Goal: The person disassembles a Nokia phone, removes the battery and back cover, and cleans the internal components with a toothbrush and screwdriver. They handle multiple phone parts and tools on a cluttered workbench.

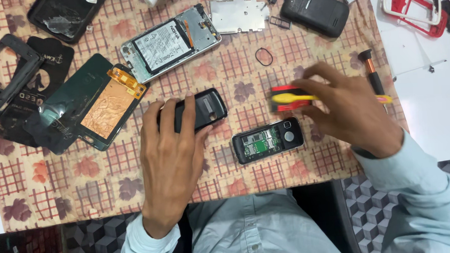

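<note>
My left hand (170, 154) lies over a black phone back cover (206, 108) and holds it against the patterned tablecloth. Blurred by motion, my right hand (348, 113) grips a red and yellow tool (289, 98). Between the two hands, near the table's front edge, lies a small opened black phone (267, 140) with its green circuit board showing.
A smartphone with its battery exposed (170, 43), a metal plate (239, 14), a black phone (314, 10), a rubber ring (264, 56), a copper-backed panel (95, 103), black frames (10, 75), a screwdriver (372, 72) and a red and white frame (414, 7) lie around.
</note>
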